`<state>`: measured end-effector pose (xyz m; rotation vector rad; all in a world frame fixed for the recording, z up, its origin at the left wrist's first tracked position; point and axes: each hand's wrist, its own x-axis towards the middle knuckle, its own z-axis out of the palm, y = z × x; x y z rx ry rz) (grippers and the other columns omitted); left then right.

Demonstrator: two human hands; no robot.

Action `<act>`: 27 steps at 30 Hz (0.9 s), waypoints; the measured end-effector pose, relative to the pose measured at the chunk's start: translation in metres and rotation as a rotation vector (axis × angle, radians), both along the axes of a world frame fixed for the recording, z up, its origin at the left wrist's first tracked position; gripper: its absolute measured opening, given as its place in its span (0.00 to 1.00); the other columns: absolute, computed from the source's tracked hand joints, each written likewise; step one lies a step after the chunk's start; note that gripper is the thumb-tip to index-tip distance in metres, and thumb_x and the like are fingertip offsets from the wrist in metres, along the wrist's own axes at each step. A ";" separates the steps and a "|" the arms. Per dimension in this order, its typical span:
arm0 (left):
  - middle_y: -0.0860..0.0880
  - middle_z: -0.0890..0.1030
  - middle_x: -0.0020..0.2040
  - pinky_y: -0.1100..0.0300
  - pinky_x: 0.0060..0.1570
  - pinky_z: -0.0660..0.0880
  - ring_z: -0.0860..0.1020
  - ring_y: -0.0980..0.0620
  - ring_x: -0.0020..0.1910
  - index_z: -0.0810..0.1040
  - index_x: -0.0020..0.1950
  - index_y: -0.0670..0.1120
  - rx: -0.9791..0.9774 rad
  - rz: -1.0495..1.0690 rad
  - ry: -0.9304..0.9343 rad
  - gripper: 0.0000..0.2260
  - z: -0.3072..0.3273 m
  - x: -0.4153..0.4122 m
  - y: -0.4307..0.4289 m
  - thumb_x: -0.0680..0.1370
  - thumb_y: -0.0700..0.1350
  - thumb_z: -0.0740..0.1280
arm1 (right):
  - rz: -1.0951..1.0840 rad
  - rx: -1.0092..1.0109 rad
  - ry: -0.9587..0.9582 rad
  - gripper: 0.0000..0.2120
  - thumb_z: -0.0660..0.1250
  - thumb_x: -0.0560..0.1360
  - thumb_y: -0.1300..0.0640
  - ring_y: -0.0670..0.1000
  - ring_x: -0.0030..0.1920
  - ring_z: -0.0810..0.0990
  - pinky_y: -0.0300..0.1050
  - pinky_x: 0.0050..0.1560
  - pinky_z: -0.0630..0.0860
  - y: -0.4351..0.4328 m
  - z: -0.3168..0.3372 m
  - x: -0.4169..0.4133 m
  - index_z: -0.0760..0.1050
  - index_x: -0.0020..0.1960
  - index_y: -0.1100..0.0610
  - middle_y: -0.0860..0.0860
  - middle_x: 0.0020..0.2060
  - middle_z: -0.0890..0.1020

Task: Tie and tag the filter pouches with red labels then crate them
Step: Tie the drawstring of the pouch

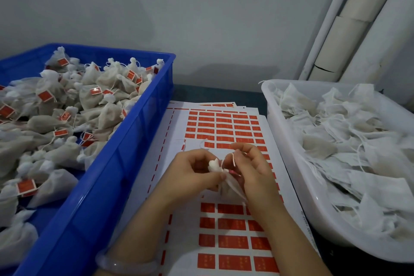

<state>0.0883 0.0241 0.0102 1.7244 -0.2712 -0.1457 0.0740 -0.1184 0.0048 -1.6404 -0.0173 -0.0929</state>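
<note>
Red labels (233, 242) fill a white sheet (179, 125) in rows at the near edge, and a pale bracelet (125, 264) sits on the left wrist just beside them. Above the sheet both hands meet around one filter pouch (226, 184). The left hand (192, 170) curls its thumb and fingers round the gathered neck, so the white top puffs out above the thumb. The right hand (248, 163) pinches the thin string (233, 160), which loops over a bent finger. The pouch body hangs between the palms, partly hidden.

At the left, against the sheet's edge, a blue crate (125, 141) holds a heap of tied pouches (107, 114), many carrying a small red tag on a string. At the right, a white tub (291, 163) holds flat untied pouches (358, 141) with loose strings.

More label sheets lie stacked underneath, reaching toward the far side of the dark desk (212, 94). Beyond it a grey wall (201, 18) rises, with pale pipes (349, 18) running up at the right.
</note>
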 end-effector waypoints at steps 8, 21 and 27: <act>0.50 0.82 0.33 0.63 0.33 0.78 0.83 0.50 0.34 0.78 0.41 0.45 -0.012 -0.002 0.093 0.06 0.000 0.000 0.002 0.71 0.34 0.69 | -0.002 -0.221 -0.154 0.19 0.52 0.66 0.31 0.41 0.52 0.78 0.30 0.43 0.77 0.005 0.001 -0.003 0.65 0.54 0.34 0.37 0.51 0.78; 0.55 0.81 0.36 0.68 0.33 0.76 0.81 0.55 0.35 0.78 0.38 0.52 0.180 -0.124 0.016 0.09 0.004 -0.002 0.006 0.67 0.42 0.76 | 0.029 -0.323 -0.156 0.13 0.48 0.71 0.37 0.31 0.47 0.75 0.25 0.40 0.74 0.001 -0.003 0.000 0.64 0.53 0.33 0.27 0.43 0.75; 0.50 0.82 0.34 0.65 0.33 0.77 0.82 0.51 0.32 0.81 0.37 0.50 0.126 -0.091 0.071 0.07 0.008 0.000 0.012 0.68 0.38 0.74 | 0.037 -0.327 -0.146 0.13 0.48 0.71 0.37 0.29 0.47 0.74 0.20 0.39 0.69 -0.002 0.000 0.001 0.65 0.52 0.34 0.32 0.41 0.79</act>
